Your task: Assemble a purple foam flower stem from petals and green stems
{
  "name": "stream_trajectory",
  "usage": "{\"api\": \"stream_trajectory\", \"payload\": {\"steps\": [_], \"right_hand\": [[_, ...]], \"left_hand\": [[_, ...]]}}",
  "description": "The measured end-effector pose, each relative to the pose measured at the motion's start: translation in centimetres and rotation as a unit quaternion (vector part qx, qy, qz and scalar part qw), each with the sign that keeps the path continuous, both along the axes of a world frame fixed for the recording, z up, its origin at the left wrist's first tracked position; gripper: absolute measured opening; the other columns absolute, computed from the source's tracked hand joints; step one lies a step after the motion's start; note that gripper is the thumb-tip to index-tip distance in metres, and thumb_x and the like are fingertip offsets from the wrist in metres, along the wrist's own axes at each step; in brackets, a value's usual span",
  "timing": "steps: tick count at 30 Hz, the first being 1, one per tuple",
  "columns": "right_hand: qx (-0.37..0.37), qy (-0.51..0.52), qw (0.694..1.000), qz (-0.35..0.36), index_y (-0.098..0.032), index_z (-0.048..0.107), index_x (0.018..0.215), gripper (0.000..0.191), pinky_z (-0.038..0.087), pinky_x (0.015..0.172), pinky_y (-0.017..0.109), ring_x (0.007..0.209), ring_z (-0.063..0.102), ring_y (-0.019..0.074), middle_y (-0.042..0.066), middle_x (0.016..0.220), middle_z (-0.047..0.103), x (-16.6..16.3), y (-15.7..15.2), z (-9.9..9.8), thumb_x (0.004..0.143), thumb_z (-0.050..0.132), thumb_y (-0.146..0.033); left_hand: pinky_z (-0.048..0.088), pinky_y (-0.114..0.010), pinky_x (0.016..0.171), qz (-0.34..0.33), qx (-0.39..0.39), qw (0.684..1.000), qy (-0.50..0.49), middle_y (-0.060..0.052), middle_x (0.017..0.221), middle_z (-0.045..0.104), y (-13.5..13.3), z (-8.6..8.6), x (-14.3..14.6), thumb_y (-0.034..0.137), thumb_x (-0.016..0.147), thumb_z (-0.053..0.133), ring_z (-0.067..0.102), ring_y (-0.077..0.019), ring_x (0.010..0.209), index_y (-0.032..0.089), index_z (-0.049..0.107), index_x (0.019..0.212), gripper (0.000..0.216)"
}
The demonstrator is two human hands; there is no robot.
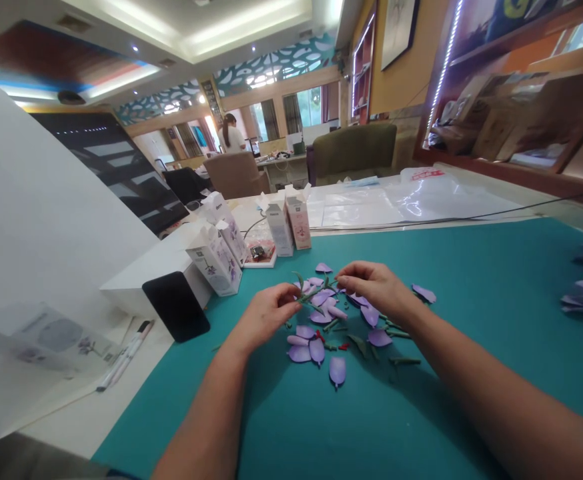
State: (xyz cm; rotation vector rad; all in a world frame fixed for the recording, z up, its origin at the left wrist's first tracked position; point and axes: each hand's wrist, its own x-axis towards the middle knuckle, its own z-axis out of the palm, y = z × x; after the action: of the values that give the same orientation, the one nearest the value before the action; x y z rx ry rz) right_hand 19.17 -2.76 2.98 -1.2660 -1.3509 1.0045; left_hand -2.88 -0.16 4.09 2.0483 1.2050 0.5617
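Left fingers point(288, 291) + right fingers point(352, 277) | pinching green stem point(313, 295) | stem between them, over petals point(316, 351)

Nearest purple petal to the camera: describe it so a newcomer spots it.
Find the green mat, then the scattered purple petals mid-mat. The nearest petal lies at their near edge, apart from the others, its narrow tip pointing toward the camera.

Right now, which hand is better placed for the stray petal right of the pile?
Right hand, I'd say: the stray petal lies beside its wrist, while the left hand is across the pile, holding the green stem. Right fingers are near the stem's other end; can't tell if they grip it.
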Motion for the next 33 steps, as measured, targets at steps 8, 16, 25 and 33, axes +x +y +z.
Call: {"api": "stream_trajectory", "payload": {"steps": [8,16,25,33], "right_hand": [[-0.008,-0.014,1.0,-0.016,-0.017,0.068,0.082,0.023,0.041,0.06,0.028,0.064,0.055,0.014,0.003,0.073,0.066,0.5,0.1,0.4,0.07,0.063,-0.036],[-0.036,-0.051,0.996,-0.056,-0.015,0.067,0.083,0.026,0.039,0.051,0.025,0.06,0.055,0.0132,0.005,0.074,0.067,1.4,0.6,0.3,0.072,0.057,-0.037],[-0.03,-0.101,0.994,-0.031,-0.017,0.068,0.082,0.028,0.044,0.058,0.026,0.065,0.058,0.0156,0.005,0.074,0.069,1.5,1.4,-1.4,0.072,0.055,-0.039],[-0.018,-0.094,0.995,-0.021,-0.017,0.069,0.078,0.029,0.045,0.06,0.028,0.064,0.058,0.0166,0.005,0.071,0.069,1.2,1.4,-1.6,0.068,0.058,-0.043]], "left_hand": [[0.044,-0.026,0.067,0.009,0.02,1.0,0.013,-0.003,0.083,0.065,0.2,-0.4,-0.5,0.026,0.074,0.054,0.057,-0.0163,0.075,0.015,0.065,0.096,0.027],[0.042,-0.025,0.067,0.021,0.097,0.994,0.052,-0.001,0.079,0.061,0.6,-0.8,-1.4,0.022,0.074,0.052,0.054,-0.0149,0.073,0.017,0.064,0.093,0.022],[0.042,-0.027,0.069,0.061,0.159,0.978,0.119,-0.002,0.084,0.062,1.4,-1.5,-1.9,0.014,0.075,0.053,0.056,-0.0161,0.077,0.018,0.063,0.095,0.023],[0.042,-0.028,0.072,0.13,0.232,0.933,0.244,-0.005,0.102,0.064,1.3,-2.7,-3.3,0.014,0.083,0.048,0.061,-0.0191,0.089,0.021,0.06,0.101,0.023]]}}
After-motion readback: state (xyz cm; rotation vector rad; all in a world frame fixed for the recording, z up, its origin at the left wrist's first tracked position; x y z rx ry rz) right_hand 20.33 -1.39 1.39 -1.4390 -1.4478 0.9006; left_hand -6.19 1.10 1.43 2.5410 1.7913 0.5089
